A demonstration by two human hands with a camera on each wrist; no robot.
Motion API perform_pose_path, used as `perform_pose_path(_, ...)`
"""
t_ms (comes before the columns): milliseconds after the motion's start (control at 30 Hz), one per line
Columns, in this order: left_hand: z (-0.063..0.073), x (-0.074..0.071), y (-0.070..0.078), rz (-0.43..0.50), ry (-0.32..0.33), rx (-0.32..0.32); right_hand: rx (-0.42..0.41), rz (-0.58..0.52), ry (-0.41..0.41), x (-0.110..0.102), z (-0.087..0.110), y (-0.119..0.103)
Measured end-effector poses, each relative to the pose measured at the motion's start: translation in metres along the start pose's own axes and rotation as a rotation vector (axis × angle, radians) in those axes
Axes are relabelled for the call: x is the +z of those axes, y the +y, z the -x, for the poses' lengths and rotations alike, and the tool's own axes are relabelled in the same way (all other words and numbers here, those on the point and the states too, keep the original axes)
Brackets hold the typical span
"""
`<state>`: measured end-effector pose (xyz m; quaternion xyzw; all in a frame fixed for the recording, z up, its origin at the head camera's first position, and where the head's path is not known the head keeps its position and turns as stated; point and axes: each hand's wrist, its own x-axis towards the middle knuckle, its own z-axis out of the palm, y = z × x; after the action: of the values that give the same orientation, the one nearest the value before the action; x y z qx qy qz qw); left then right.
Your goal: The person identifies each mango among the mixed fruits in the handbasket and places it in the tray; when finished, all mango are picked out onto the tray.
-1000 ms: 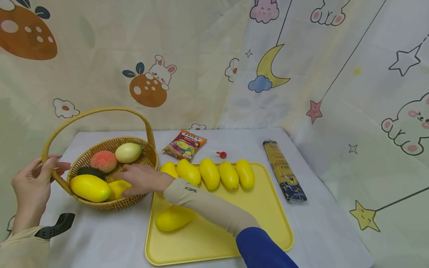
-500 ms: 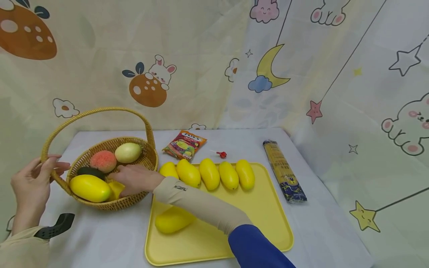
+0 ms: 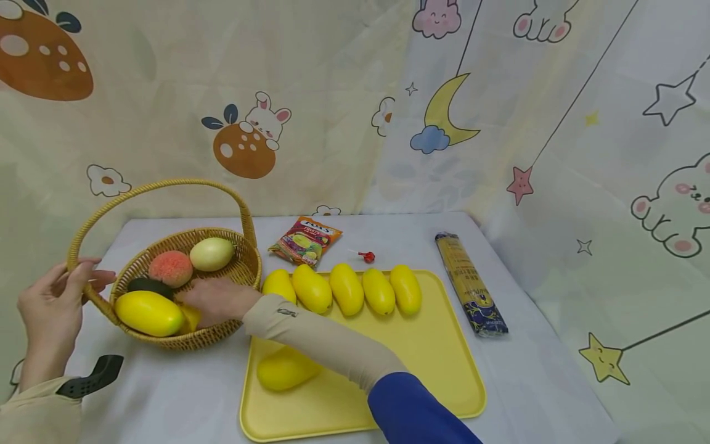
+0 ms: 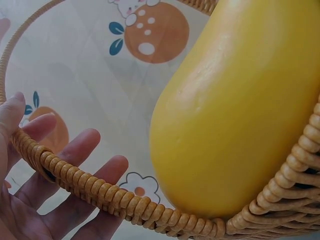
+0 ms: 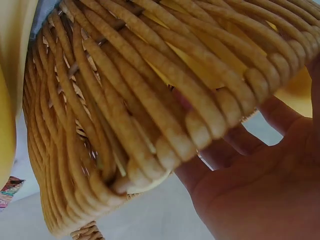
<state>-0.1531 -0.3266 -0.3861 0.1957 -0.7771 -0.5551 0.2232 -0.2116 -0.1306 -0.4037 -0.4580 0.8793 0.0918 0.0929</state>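
Observation:
In the head view a wicker basket (image 3: 201, 340) stands at the left of the table. My left hand (image 3: 54, 308) holds its handle (image 3: 176, 181) low on the left side, the thumb on one side and the fingers behind it. My right hand (image 3: 217, 301) reaches over the near right rim into the basket. It lies over a yellow fruit (image 3: 191, 317), mostly covered by the hand; its fingertips are hidden, and I cannot tell if they grip the fruit. A large yellow mango (image 3: 150, 313) lies beside it. Behind sit a dark oval fruit (image 3: 148, 286), a peach (image 3: 171, 269) and a pale green fruit (image 3: 213, 254).
A yellow tray (image 3: 399, 376) stands right of the basket. Several mangoes (image 3: 346, 288) line its far edge, and one mango (image 3: 285, 369) lies near its left side under my forearm. Beyond are a candy bag (image 3: 305, 242), a red lollipop (image 3: 368, 256) and a pasta packet (image 3: 470, 282).
My right hand has moved left and deeper into the basket, covering more of the yellow fruit. The left hand stays on the handle, nearly still.

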Motion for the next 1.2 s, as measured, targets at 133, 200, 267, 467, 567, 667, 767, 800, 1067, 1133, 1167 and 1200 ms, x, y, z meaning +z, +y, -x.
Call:
perform_pose_path(133,0.000,0.000,-0.001,-0.007,0.006,-0.006,0.012,0.008,-0.018,0.002,-0.005,-0.003)
perform_pose_path(200,0.000,0.000,0.000,-0.012,0.007,-0.013,0.011,0.012,-0.018,0.002,-0.006,-0.003)
perform_pose_path(267,0.000,0.000,0.000,-0.014,0.008,-0.024,0.012,0.010,-0.017,0.002,-0.007,-0.004)
perform_pose_path(467,0.000,0.000,0.001,-0.009,0.002,0.001,0.024,-0.007,-0.045,0.002,-0.010,-0.006)
perform_pose_path(567,0.000,0.000,0.001,0.002,-0.003,0.013,0.019,-0.014,-0.061,0.001,-0.012,-0.007)
perform_pose_path(667,0.000,-0.001,0.000,0.002,-0.006,0.008,0.007,-0.028,-0.071,0.002,-0.013,-0.007)
perform_pose_path(767,0.001,-0.001,0.000,-0.005,-0.005,0.006,-0.002,-0.045,-0.078,0.002,-0.013,-0.008)
perform_pose_path(800,0.001,-0.001,0.000,-0.003,-0.004,0.009,-0.004,-0.051,-0.078,0.002,-0.013,-0.008)
perform_pose_path(1067,0.001,-0.001,0.001,0.007,-0.008,0.017,-0.001,-0.066,-0.066,0.004,-0.016,-0.003)
perform_pose_path(1133,0.001,-0.001,0.001,0.007,-0.009,0.018,0.011,-0.058,-0.060,0.003,-0.016,0.000)
perform_pose_path(1167,0.002,0.000,0.001,0.008,-0.009,0.020,0.018,-0.048,-0.057,0.003,-0.016,0.001)
perform_pose_path(1200,0.002,0.000,0.001,0.008,-0.010,0.020,0.030,-0.038,-0.058,0.002,-0.016,0.003)
